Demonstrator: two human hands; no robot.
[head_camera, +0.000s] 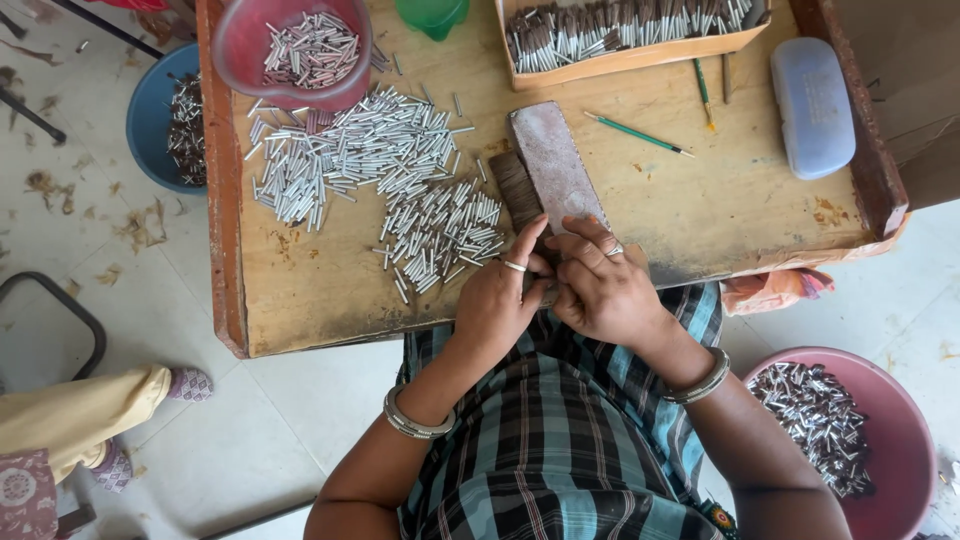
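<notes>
My left hand (500, 295) and my right hand (600, 285) meet at the near edge of a low wooden table (700, 200), fingers closed together on something small hidden between them. Both wear rings and wrist bangles. Just beyond my fingertips lies a flat grey stone block (555, 160) with a bundle of dark bristles (515, 190) tucked against its left side. A large heap of small silver metal tubes (380, 170) spreads over the table to the left of my hands.
A pink bowl (245, 45) of tubes and a green cup (432, 15) stand at the table's far edge, with a cardboard tray (620, 60) of finished pieces, two green pencils (640, 133) and a blue case (812, 105). A blue basin (150, 110) and a pink basin (890, 440) sit on the floor. Another person's feet (150, 400) are left.
</notes>
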